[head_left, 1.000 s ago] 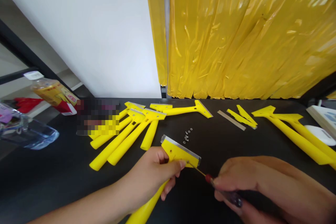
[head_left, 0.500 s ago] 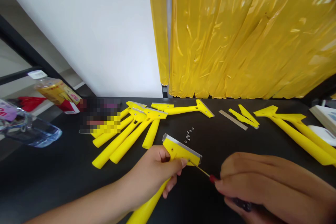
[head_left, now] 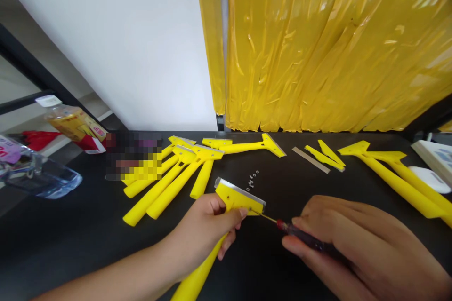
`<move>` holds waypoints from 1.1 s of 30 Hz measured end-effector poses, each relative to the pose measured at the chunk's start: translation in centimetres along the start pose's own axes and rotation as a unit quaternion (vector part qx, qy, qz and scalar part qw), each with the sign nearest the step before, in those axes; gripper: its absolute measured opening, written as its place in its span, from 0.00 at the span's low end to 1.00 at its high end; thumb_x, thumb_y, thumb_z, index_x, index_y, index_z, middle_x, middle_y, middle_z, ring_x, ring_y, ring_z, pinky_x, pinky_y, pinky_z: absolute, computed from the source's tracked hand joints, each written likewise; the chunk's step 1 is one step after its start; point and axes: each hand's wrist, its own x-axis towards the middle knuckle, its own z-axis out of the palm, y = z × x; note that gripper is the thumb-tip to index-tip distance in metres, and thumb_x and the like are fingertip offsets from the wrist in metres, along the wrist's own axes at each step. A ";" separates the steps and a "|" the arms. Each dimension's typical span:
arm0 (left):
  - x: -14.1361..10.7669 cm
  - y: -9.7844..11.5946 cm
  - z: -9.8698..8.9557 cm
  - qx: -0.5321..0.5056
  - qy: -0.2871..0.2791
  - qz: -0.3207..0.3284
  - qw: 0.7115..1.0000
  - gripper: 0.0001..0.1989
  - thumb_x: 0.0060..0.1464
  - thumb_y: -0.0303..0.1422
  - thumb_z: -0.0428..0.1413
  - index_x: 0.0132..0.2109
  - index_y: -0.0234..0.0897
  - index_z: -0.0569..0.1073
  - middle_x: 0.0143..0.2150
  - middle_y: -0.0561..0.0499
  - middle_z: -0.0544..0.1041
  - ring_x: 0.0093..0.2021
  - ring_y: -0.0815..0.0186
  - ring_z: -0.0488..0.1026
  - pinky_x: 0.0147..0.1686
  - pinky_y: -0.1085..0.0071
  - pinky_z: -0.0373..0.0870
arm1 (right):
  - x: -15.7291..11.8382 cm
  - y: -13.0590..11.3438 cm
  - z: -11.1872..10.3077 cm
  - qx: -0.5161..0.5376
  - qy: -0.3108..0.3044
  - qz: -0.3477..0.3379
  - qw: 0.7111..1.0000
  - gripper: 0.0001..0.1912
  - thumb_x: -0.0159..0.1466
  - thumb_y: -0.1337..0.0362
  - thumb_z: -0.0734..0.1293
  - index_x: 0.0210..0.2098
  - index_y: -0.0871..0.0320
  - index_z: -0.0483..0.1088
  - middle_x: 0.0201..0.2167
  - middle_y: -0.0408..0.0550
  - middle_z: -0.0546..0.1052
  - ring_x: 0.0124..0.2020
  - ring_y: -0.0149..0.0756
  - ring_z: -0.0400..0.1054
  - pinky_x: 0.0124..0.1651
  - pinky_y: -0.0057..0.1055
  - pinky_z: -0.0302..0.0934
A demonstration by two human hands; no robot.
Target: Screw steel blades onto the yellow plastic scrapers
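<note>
My left hand [head_left: 215, 225] is closed around the neck of a yellow scraper [head_left: 197, 278], its thumb pressed on the head. A metal blade [head_left: 243, 194] runs along the head's far edge. From the right, my right hand [head_left: 353, 240] grips a screwdriver [head_left: 307, 237] with a dark handle and a red collar. The thin shaft's tip meets the scraper head at a screw close to my left thumb. Beyond the head, several small nuts and screws [head_left: 251, 181] lie loose on the black table [head_left: 275, 263].
Several yellow scrapers [head_left: 176, 178] lie to the left and centre. A brown strip [head_left: 310, 160], loose yellow plates [head_left: 325, 156] and two yellow handles [head_left: 395, 178] lie right. A drink bottle [head_left: 76, 122] and a clear plastic container [head_left: 42, 178] stand left. Yellow sheeting [head_left: 318, 47] hangs behind.
My right hand has loosened and shifted on the screwdriver, so more of its handle shows. The scraper head has moved slightly left and up in view, the screwdriver tip still at it.
</note>
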 end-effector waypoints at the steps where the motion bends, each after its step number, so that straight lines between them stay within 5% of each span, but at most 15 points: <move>1: 0.0 0.0 0.1 -0.003 0.003 0.003 1.000 0.19 0.58 0.46 0.62 0.28 0.38 0.69 0.14 0.59 0.65 0.13 0.73 0.59 0.16 0.77 0.57 | 0.0 -0.1 0.0 0.004 -0.010 0.015 1.000 0.15 0.76 0.63 0.62 0.32 0.55 0.70 0.22 0.42 0.74 0.22 0.32 0.69 0.25 0.31 0.64; 5: -0.2 -0.1 0.3 -0.011 0.018 0.017 1.000 0.20 0.57 0.47 0.63 0.28 0.38 0.69 0.14 0.58 0.66 0.14 0.73 0.60 0.16 0.77 0.57 | 0.4 0.2 -0.1 0.058 0.020 0.065 0.996 0.09 0.74 0.61 0.65 0.36 0.54 0.71 0.25 0.41 0.77 0.23 0.30 0.72 0.26 0.25 0.67; 8: -0.5 0.2 0.4 -0.019 0.029 0.020 0.999 0.21 0.60 0.50 0.60 0.31 0.37 0.70 0.15 0.57 0.68 0.14 0.73 0.61 0.17 0.77 0.58 | 0.2 0.9 0.0 0.118 0.063 0.077 0.988 0.02 0.72 0.62 0.69 0.44 0.52 0.73 0.33 0.42 0.83 0.32 0.30 0.79 0.35 0.22 0.73; 12: -0.7 0.3 0.4 -0.058 0.023 0.006 0.998 0.22 0.63 0.52 0.57 0.31 0.39 0.66 0.16 0.54 0.71 0.15 0.72 0.64 0.18 0.77 0.60 | -0.7 1.9 0.0 0.177 0.142 0.134 0.965 0.08 0.70 0.63 0.72 0.49 0.48 0.74 0.43 0.43 0.84 0.42 0.34 0.80 0.45 0.25 0.76; 16: -0.7 0.2 0.4 -0.072 0.009 0.002 0.997 0.21 0.64 0.52 0.57 0.34 0.40 0.65 0.17 0.56 0.71 0.16 0.71 0.65 0.18 0.77 0.62 | -1.2 1.8 0.1 0.219 0.193 0.206 0.934 0.06 0.69 0.62 0.73 0.45 0.46 0.78 0.41 0.44 0.84 0.38 0.36 0.80 0.41 0.29 0.77; 20: -0.7 0.6 0.6 -0.083 -0.009 0.016 0.996 0.16 0.64 0.48 0.59 0.45 0.40 0.69 0.21 0.58 0.72 0.18 0.71 0.66 0.18 0.78 0.64 | -0.8 1.1 0.2 0.225 0.230 0.229 0.919 0.05 0.70 0.60 0.71 0.46 0.46 0.76 0.44 0.46 0.84 0.42 0.42 0.80 0.44 0.37 0.76; 23: -0.6 0.9 0.6 -0.102 -0.021 0.025 0.994 0.16 0.64 0.45 0.60 0.49 0.39 0.69 0.27 0.56 0.74 0.22 0.70 0.72 0.21 0.77 0.69 | -0.1 1.7 0.1 0.200 0.256 0.227 0.918 0.02 0.72 0.59 0.69 0.44 0.47 0.74 0.38 0.46 0.82 0.41 0.42 0.79 0.45 0.38 0.72; 25: -0.5 0.9 0.5 -0.110 -0.033 0.033 0.993 0.14 0.64 0.43 0.60 0.48 0.38 0.70 0.31 0.54 0.75 0.25 0.69 0.75 0.23 0.76 0.71 | 0.4 2.8 0.3 0.164 0.214 0.235 0.934 0.03 0.73 0.59 0.67 0.44 0.48 0.73 0.33 0.44 0.79 0.35 0.39 0.76 0.40 0.36 0.70; 30: -0.7 0.8 0.4 -0.111 -0.060 0.036 0.991 0.12 0.67 0.41 0.58 0.51 0.39 0.72 0.40 0.50 0.78 0.30 0.67 0.78 0.25 0.75 0.73 | 0.8 6.6 3.2 0.043 -0.015 0.261 0.964 0.05 0.72 0.57 0.67 0.44 0.50 0.72 0.29 0.41 0.78 0.26 0.36 0.72 0.29 0.31 0.65; 33: -1.0 0.9 0.4 -0.116 -0.075 0.023 0.990 0.12 0.68 0.41 0.58 0.51 0.39 0.73 0.42 0.50 0.78 0.31 0.67 0.79 0.26 0.75 0.74 | 0.5 8.0 5.7 0.009 -0.088 0.209 0.974 0.11 0.72 0.63 0.63 0.50 0.49 0.75 0.34 0.43 0.83 0.31 0.38 0.78 0.33 0.33 0.68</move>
